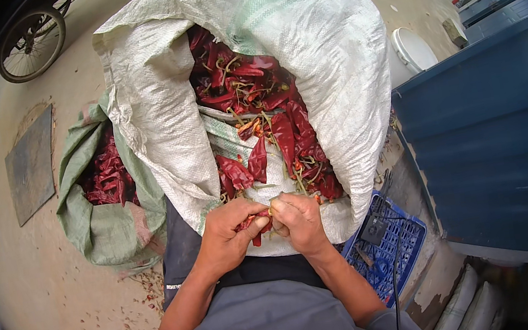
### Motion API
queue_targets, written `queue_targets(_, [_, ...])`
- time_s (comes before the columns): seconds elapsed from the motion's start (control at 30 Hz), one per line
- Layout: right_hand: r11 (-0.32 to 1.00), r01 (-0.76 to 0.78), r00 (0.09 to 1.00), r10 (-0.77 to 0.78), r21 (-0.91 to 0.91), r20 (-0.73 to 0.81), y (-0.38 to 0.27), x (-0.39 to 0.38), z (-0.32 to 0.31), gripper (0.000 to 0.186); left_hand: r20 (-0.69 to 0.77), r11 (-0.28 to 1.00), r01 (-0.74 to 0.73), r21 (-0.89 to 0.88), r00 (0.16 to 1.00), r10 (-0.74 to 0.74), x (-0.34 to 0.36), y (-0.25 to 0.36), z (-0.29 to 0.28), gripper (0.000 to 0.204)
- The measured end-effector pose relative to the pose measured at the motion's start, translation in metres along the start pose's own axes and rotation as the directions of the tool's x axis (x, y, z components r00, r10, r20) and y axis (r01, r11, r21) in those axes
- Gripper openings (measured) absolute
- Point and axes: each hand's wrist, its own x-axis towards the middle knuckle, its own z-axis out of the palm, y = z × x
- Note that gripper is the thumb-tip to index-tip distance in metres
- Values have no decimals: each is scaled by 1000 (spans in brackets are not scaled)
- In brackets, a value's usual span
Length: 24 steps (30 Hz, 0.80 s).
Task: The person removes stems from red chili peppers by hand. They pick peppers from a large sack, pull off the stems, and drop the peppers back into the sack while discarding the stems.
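Observation:
A large white woven sack [347,84] lies across my lap, its mouth turned toward me and full of dried red chili peppers [284,138] with pale stems. Over its near edge, my left hand [229,231] is closed around a dried chili pepper [260,223], partly covered by the fingers. My right hand [298,220] touches it from the other side, fingers pinched together at the pepper's stem end; whatever lies between these fingertips is hidden. Loose chilies and bits of stem lie on the sack just beyond both hands.
Left of me stands a green woven sack [107,233] holding more red chilies. A flat dark board [33,165] lies on the concrete beyond it. To my right are a blue plastic crate [401,240], a blue metal panel [492,138] and a white bucket [412,50]. A wheel [33,46] stands far left.

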Motion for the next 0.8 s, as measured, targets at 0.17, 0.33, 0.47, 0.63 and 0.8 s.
queue_targets(0.17, [882, -126, 992, 104, 453, 74, 3, -7, 8, 36, 65, 945, 98, -311, 995, -82, -3, -7, -1, 14])
queue_targets(0.33, [627, -15, 987, -117, 779, 114, 9, 6, -8, 42, -24, 830, 111, -547, 989, -148, -11, -17, -4, 17])
queue_targets(0.47, [396, 327, 923, -330, 858, -199, -40, 12, -59, 44, -38, 750, 215, -625, 952, -305, -26, -31, -15, 22])
queue_targets(0.63, [927, 336, 915, -364, -168, -173, -32, 15, -39, 35, -27, 880, 194, -434, 973, -228, -16, -21, -15, 17])
queue_targets(0.8, [576, 485, 860, -451, -657, 240, -26, 18, 15, 20, -83, 958, 179, -225, 976, -201, -13, -7, -20, 13])
